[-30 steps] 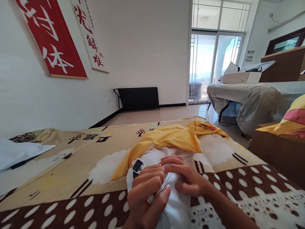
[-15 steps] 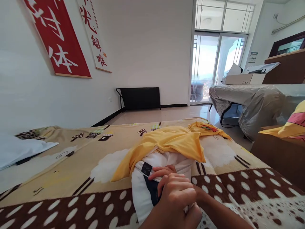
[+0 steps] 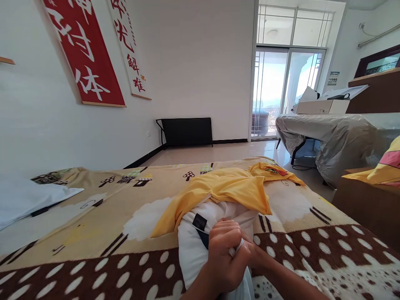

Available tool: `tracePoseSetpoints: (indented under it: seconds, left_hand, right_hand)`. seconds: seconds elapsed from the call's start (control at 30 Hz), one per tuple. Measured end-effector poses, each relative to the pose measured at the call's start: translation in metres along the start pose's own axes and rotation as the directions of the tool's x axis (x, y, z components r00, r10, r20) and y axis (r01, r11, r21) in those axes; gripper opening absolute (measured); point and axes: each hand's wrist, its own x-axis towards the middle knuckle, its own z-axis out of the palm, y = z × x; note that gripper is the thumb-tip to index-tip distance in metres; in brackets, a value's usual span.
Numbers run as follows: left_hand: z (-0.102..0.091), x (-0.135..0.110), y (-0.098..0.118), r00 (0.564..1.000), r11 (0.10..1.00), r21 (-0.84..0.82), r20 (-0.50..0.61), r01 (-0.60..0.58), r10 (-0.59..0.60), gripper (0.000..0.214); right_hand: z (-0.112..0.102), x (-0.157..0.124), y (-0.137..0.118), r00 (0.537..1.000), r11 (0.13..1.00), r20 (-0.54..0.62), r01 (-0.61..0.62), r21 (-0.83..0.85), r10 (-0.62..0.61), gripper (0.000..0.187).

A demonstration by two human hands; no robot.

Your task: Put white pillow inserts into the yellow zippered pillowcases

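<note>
A white garment with a black neck label and a dark navy patch lies in front of me on the bed. My left hand is closed in a fist over its near part, and a fold of white cloth shows between thumb and fingers. Behind and partly under it is my right hand, its arm coming in from the right; its fingers are mostly hidden. A yellow garment with a red and green print is spread just beyond, touching the white garment's far edge.
A patterned beige and brown blanket covers the bed. White cloth lies at the left. On the right are a cardboard box with yellow and pink fabric and a plastic-covered table. A black folded panel leans against the wall.
My right hand's fingers, earlier stretched over the white garment near the label, have drawn back behind my left hand. My left hand has shifted slightly, and the view has tilted a little.
</note>
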Motion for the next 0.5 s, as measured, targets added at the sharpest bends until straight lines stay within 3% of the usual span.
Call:
tracePoseSetpoints:
  seconds: [0.17,0.37,0.43,0.5]
  left_hand:
    - [-0.002,-0.001,-0.004,0.998,1.000,-0.014,-0.066,0.003,-0.004,0.033]
    - [-0.010,0.011,0.002,0.995,0.995,0.074,0.078,-0.063,0.058,0.028]
    - [-0.023,0.017,0.005,0.989,0.987,0.160,0.150,-0.017,-0.008,0.018]
    - [-0.040,0.023,0.001,0.974,0.950,0.293,0.159,0.109,-0.161,0.022]
  right_hand:
    - [-0.004,0.015,-0.022,0.998,0.982,0.042,0.047,0.185,-0.056,0.025]
    - [-0.015,0.016,-0.013,0.998,0.991,0.010,0.062,0.119,-0.064,0.018]
    - [-0.019,0.015,-0.006,1.000,0.987,-0.030,0.001,0.163,0.004,0.018]
    - [-0.023,0.015,0.000,0.995,0.969,-0.048,-0.074,0.235,0.087,0.016]
